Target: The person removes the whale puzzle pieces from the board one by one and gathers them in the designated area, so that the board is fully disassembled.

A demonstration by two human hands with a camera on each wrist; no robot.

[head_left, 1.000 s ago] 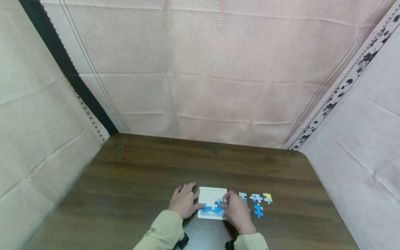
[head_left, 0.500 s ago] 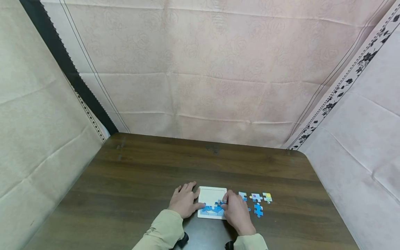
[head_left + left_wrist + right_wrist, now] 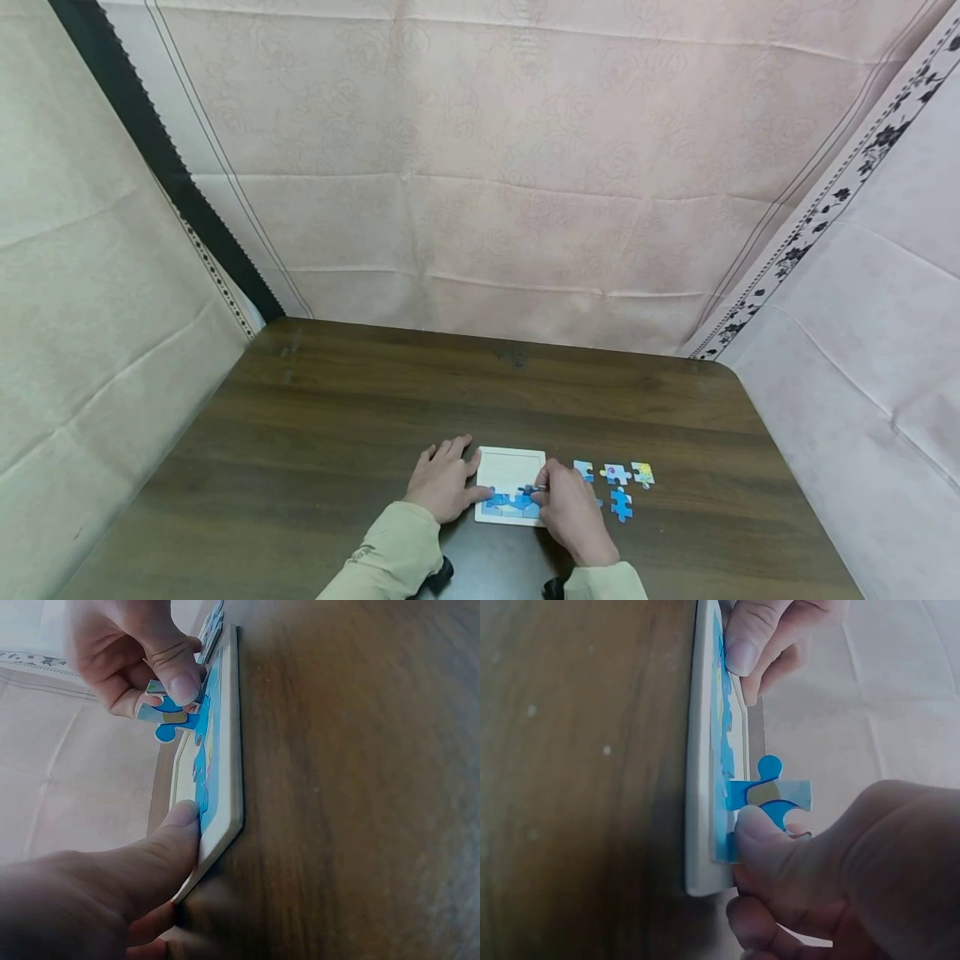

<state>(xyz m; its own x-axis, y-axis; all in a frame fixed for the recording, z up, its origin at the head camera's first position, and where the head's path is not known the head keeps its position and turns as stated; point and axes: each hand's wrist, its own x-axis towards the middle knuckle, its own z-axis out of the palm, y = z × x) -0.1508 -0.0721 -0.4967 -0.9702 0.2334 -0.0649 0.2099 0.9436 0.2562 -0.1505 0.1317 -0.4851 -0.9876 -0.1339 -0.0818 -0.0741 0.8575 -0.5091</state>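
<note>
A white puzzle tray (image 3: 512, 457) lies on the table with blue jigsaw pieces (image 3: 510, 505) fitted along its near side. At the tray's left edge is my left hand (image 3: 442, 485). Its thumb (image 3: 176, 825) presses on the tray's edge and the pieces there, while the other fingers spread beside it. My right hand (image 3: 572, 510) pinches a jigsaw piece (image 3: 769, 791) between thumb and fingertips over the right part of the tray. That piece is blue with a tan patch, and stands tilted up from the tray, its lower edge close to the fitted pieces.
Several loose jigsaw pieces lie right of the tray, among them a yellow one (image 3: 642, 474), a pale one (image 3: 617, 474) and a blue one (image 3: 621, 504). The right hand partly hides others. Cloth (image 3: 480, 167) hangs behind the brown table (image 3: 360, 417) and at both sides.
In my right hand the pinched jigsaw piece has tipped, and it now looks more edge-on in the head view. My left hand has stayed in place.
</note>
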